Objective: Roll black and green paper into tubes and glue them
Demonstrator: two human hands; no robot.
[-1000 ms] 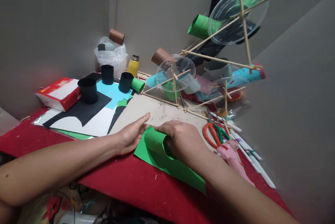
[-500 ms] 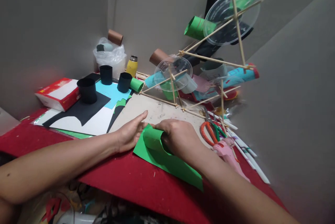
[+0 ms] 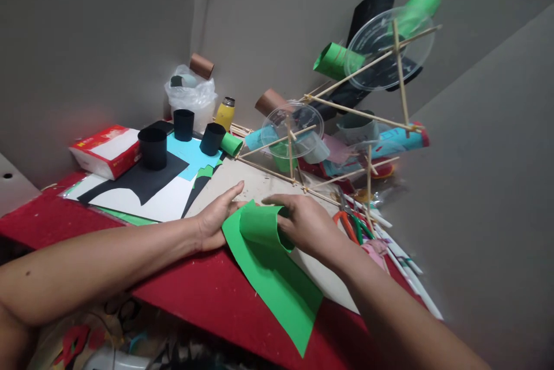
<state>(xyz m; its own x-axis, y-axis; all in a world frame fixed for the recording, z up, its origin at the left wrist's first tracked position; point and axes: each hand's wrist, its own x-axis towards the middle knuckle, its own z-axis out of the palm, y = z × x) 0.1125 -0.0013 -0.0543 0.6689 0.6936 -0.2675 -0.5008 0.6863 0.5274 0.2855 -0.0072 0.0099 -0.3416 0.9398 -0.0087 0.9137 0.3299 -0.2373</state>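
A strip of green paper [image 3: 281, 286] is held above the front edge of the table, its far end curled into a loose tube and its free end hanging towards me. My left hand [image 3: 219, 217] supports the curled end from the left, thumb raised and the other fingers partly hidden behind the paper. From the right, my right hand [image 3: 305, 223] grips the rim of the curl, with fingers reaching into its opening. Orange-and-green-handled scissors [image 3: 346, 225] lie by my right wrist, beside a pink tool [image 3: 375, 250] mostly covered by my forearm.
A stick frame with clear plastic discs [image 3: 392, 49] and paper tubes rises at the back right. Black paper cylinders [image 3: 152, 149], a red-and-white pack [image 3: 106, 150], cut sheets and a yellow bottle [image 3: 225, 115] occupy the left. White sticks [image 3: 415, 280] line the right edge.
The green strip has swung so its free end hangs lower and nearer me. Its curl is rounder, and my right hand has shifted slightly right. The camera view has also shifted.
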